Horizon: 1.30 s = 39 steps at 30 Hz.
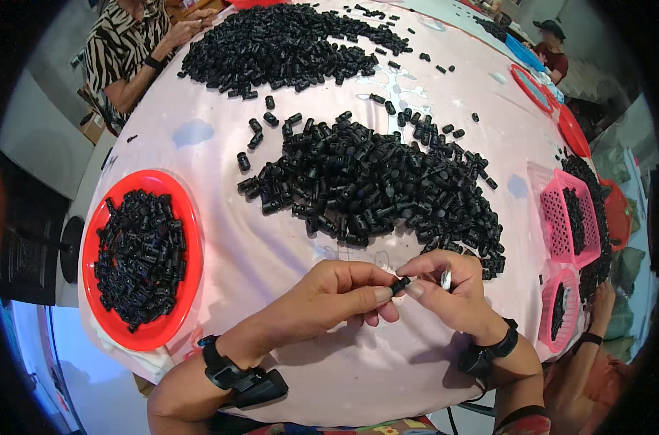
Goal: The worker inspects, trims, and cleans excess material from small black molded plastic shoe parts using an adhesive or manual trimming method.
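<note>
At the 6 o'clock side of the pink-covered desk (pixel 231 268), a small black cylindrical plastic piece (pixel 400 286) was held up between both hands. The left hand (pixel 337 291) had its grip clamped on it from 9 o'clock; the right hand (pixel 453 296) had its grip pinched on it from 3 o'clock. A slim whitish object (pixel 446 280), its kind unclear, showed among the right fingers. From the piece, a heap of similar pieces (pixel 351 181) lay toward 12 o'clock, a loaded red plate (pixel 192 268) at 9 o'clock.
</note>
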### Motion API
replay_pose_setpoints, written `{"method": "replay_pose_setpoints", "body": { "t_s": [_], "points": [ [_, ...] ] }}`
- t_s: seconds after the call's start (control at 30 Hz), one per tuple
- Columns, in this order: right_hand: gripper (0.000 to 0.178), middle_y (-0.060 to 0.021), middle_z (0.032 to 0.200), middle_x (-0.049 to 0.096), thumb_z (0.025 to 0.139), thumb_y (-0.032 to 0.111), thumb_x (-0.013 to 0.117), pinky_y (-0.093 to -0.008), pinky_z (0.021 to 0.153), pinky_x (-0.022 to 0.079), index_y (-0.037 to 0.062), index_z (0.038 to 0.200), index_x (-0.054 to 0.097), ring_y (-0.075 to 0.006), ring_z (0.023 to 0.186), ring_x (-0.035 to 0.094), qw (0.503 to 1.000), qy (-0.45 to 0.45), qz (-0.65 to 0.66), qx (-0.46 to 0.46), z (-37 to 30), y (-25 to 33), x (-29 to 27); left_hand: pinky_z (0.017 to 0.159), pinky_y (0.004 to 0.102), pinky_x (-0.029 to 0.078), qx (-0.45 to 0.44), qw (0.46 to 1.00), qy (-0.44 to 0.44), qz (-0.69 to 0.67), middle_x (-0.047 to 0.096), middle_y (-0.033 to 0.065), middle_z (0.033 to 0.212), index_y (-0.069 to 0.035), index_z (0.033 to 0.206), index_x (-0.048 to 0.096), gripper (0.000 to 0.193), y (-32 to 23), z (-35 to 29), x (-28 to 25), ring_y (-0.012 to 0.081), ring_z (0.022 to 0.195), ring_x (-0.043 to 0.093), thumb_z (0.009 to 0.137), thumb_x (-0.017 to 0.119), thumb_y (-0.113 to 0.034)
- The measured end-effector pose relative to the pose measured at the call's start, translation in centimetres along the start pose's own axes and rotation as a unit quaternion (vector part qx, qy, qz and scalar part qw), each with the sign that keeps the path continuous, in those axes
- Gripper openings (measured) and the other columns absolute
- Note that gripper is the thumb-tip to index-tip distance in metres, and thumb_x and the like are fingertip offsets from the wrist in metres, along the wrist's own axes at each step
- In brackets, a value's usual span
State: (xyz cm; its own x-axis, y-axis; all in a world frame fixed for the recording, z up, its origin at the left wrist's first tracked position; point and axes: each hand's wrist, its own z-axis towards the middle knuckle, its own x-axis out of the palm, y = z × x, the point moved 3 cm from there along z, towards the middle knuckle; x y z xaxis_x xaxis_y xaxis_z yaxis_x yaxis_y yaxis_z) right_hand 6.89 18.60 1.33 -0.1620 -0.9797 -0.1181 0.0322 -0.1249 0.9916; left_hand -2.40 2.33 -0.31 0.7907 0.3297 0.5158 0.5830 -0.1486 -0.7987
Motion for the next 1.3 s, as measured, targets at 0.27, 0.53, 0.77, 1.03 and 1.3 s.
{"method": "replay_pose_setpoints", "body": {
  "t_s": [0.27, 0.53, 0.77, 1.03, 1.3],
  "points": [
    [0.015, 0.0004, 0.073, 0.066, 0.084, 0.006, 0.066, -0.0163, 0.049, 0.034, 0.0005, 0.098, 0.066, 0.0008, 0.055, 0.045, 0.998, 0.022, -0.056, -0.005, -0.5, 0.1, -0.3, 0.070, 0.0197, 0.047, 0.003, 1.000, 0.000, 0.007, 0.067, 0.0050, 0.093, 0.000, 0.112, 0.060, 0.027, 0.1, 0.2, 0.4, 0.0050, 0.078, 0.058, 0.095, 0.057, -0.019],
    [0.015, -0.0017, 0.077, 0.066, 0.087, 0.006, 0.064, -0.0173, 0.054, 0.040, -0.0004, 0.100, 0.064, -0.0018, 0.062, 0.051, 1.000, -0.002, 0.011, -0.020, -0.2, -0.3, 0.0, 0.076, 0.0205, 0.048, 0.006, 1.000, 0.002, -0.025, 0.068, 0.0078, 0.098, 0.002, 0.121, 0.056, 0.032, 0.2, 0.0, 0.3, 0.0066, 0.081, 0.060, 0.094, 0.056, -0.016],
    [0.015, -0.0013, 0.076, 0.066, 0.085, 0.005, 0.064, -0.0181, 0.055, 0.040, 0.0005, 0.099, 0.065, -0.0026, 0.063, 0.053, 0.999, 0.034, -0.037, 0.003, -0.6, 0.1, 0.3, 0.071, 0.0188, 0.047, -0.021, 1.000, 0.001, -0.007, 0.068, 0.0073, 0.096, -0.001, 0.112, 0.058, 0.026, 0.0, -0.2, 0.4, 0.0059, 0.080, 0.060, 0.095, 0.056, -0.020],
    [0.013, 0.0019, 0.080, 0.062, 0.084, -0.001, 0.060, -0.0172, 0.056, 0.038, -0.0006, 0.097, 0.065, -0.0016, 0.063, 0.049, 0.997, -0.071, -0.012, 0.032, -0.8, 0.3, 0.1, 0.069, 0.0207, 0.048, 0.112, 0.987, -0.098, 0.061, 0.067, 0.0049, 0.093, -0.003, 0.106, 0.058, 0.022, -1.3, -2.0, 0.4, 0.0075, 0.078, 0.061, 0.092, 0.061, -0.019],
    [0.010, 0.0059, 0.069, 0.056, 0.088, 0.009, 0.061, -0.0177, 0.052, 0.034, 0.0023, 0.093, 0.067, -0.0004, 0.059, 0.044, 0.990, -0.079, -0.100, -0.057, -0.5, 0.1, -0.6, 0.059, 0.0178, 0.041, 0.216, 0.779, -0.516, 0.282, 0.062, -0.0024, 0.081, -0.005, 0.102, 0.063, 0.018, -6.1, -13.8, -5.8, 0.0048, 0.068, 0.054, 0.086, 0.065, -0.014]
  ]
}}
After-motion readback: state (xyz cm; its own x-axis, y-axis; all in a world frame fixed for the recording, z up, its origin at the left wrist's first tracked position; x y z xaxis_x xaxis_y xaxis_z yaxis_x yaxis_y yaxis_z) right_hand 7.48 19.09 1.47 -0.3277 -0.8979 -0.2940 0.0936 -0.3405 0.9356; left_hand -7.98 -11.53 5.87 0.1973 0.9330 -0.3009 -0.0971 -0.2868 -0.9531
